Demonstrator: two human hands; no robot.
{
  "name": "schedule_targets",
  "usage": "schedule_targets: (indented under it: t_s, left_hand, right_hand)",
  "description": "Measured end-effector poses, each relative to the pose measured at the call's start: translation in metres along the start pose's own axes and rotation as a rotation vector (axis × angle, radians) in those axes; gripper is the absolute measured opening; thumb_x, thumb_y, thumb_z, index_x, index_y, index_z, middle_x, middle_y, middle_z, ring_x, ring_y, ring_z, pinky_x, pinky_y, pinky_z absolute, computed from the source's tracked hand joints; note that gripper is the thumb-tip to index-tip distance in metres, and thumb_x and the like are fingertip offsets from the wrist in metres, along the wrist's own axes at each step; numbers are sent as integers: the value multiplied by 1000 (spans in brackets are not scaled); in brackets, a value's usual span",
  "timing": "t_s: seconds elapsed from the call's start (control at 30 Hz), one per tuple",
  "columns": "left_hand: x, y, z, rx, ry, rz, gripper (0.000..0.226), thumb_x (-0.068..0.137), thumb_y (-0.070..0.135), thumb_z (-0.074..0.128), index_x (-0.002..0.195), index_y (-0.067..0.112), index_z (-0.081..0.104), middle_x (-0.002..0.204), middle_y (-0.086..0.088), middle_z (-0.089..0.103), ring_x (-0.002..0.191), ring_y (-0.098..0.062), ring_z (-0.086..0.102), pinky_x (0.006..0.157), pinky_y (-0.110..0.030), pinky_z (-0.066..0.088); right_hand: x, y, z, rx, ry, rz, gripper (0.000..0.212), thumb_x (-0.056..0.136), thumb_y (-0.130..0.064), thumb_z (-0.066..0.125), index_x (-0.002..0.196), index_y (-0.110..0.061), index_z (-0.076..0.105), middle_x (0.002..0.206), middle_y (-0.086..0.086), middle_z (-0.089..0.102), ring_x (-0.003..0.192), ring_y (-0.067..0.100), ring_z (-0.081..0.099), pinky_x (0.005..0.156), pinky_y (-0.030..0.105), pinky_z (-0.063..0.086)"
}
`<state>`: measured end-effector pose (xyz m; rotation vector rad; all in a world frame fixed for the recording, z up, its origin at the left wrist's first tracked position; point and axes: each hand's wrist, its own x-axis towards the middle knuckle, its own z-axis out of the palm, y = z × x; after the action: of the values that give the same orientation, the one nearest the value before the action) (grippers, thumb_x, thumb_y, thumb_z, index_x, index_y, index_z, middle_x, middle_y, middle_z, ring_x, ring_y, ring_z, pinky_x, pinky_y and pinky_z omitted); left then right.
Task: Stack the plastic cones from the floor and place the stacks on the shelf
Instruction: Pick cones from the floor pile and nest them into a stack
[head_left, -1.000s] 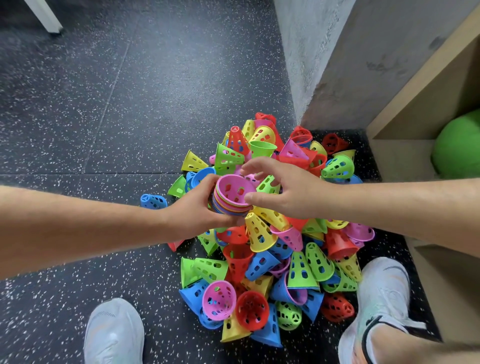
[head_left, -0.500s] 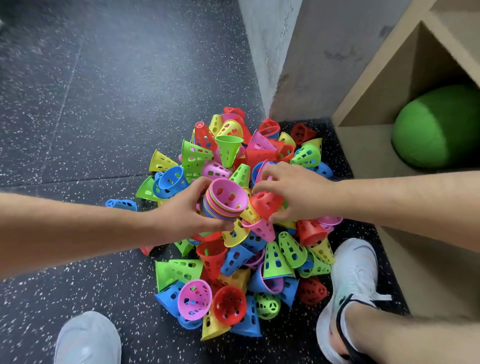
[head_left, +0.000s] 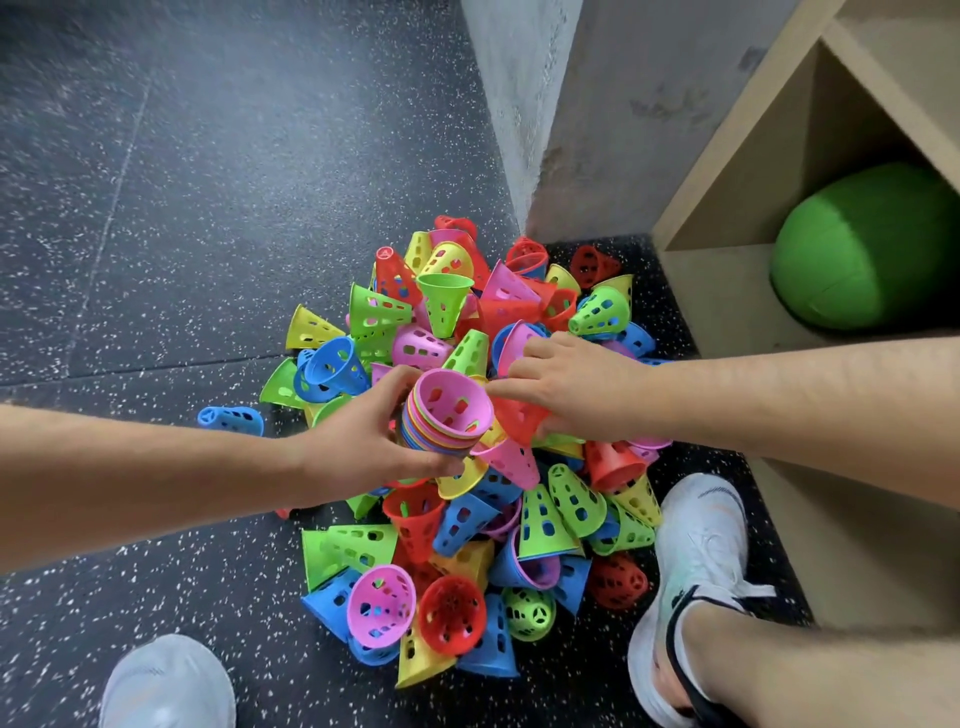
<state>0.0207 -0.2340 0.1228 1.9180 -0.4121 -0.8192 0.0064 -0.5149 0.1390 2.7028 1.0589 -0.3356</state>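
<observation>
Stack (head_left: 452, 410): nested cones, a pink one on the end with its open mouth toward the camera. It is held tilted just above the middle of the pile.
Pile (head_left: 540, 525): loose cones in red, blue, green, yellow and pink, lying every way on the floor (head_left: 208, 208). Most of the task's things are here, not yet stacked.
Left hand (head_left: 363, 441): fingers and thumb are curled round the wall of the stack, clamped on it below the rims.
Right hand (head_left: 582, 395): over the middle of the pile, on the stack's right. Thumb and fingers pinch a red cone (head_left: 519, 418). Whether that cone touches the stack I cannot tell.
Handling (judgement): thin perforated plastic, so light, fairly stiff, a little springy at the rim, not fragile. The walls are smooth, so nested cones may slide apart if the stack tips mouth-down.
Hold (judgement): take a single cone by its wide rim or through a hole. Take the stack round its wall, thumb opposite fingers, mouth kept upward.
Shelf (head_left: 727, 291): wooden compartments to the right of the pile.
Green ball (head_left: 872, 249): inside the open compartment, right of the pile. It takes up much of the room there (judgement: stacks must go beside it or elsewhere).
Right shoe (head_left: 696, 551): just beside the pile's near right edge. Cones there are awkward to reach.
Left shoe (head_left: 166, 686): near left of the pile, well apart.
Wall corner (head_left: 519, 104): just beyond the pile.
Stray blue cone (head_left: 231, 418): left of the pile, apart from it.
</observation>
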Motion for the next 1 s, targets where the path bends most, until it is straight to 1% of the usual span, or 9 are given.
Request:
schedule_targets:
  t_s: [0.17,0.27,0.37,0.5,0.6,0.77,0.87,0.93,1.0]
  left_hand:
    - [-1,0,-5,-22,1,-14,81,59,40,95,128,33,53,112,16,74,105,0,70,84,-21,55]
    - [2,0,-6,-33,10,-27,79,60,42,95,126,38,52,112,16,74,97,1,71,81,-27,57]
    - [7,3,-3,-44,19,-10,81,60,44,99,127,39,53,113,11,75,109,-6,71,95,-40,60]
    - [17,11,1,-95,27,42,80,60,41,100,126,34,54,116,4,75,116,-17,70,104,-47,56]
    - [22,17,0,-99,62,57,86,55,47,95,129,32,53,117,5,74,115,-14,70,103,-46,57]
    - [27,18,-3,-97,69,63,90,58,48,97,134,26,52,121,3,74,117,-16,70,103,-47,56]
    - [29,17,-2,-78,76,57,85,62,42,99,132,26,53,118,4,74,114,-11,70,103,-43,56]
    - [31,18,1,-75,82,49,82,61,36,97,130,24,53,116,3,74,110,-8,70,102,-41,57]
    - [32,17,3,-76,74,49,86,59,40,102,129,25,54,114,2,75,110,-10,71,101,-40,57]
  right_hand:
    - [-8,13,-22,260,113,163,83,88,-58,63,157,-41,19,127,-9,52,111,16,41,100,39,38]
    - [-10,12,-37,656,289,302,80,86,-49,72,153,-39,29,124,-8,54,105,10,45,100,39,41]
    - [-4,3,-56,1083,455,455,65,81,-41,81,135,-32,46,114,-3,65,93,6,62,89,30,51]
    - [6,-7,-71,1400,554,503,55,77,-27,86,119,-24,51,100,5,76,91,21,75,90,47,58]
    - [9,-13,-68,1345,529,471,55,79,-28,85,122,-22,51,107,-2,73,94,15,73,92,44,56]
    - [0,-13,-53,1111,332,377,68,77,-50,77,132,-28,45,127,-15,58,121,2,55,106,37,46]
    - [-6,-5,-49,1068,348,346,61,82,-43,69,135,-27,43,132,-13,54,125,3,52,107,35,44]
    - [-5,4,-43,990,350,416,56,84,-36,65,136,-29,44,135,-12,51,127,7,50,108,35,42]
    - [0,13,-35,855,250,464,59,86,-32,67,141,-33,43,143,-8,47,132,12,45,112,35,38]
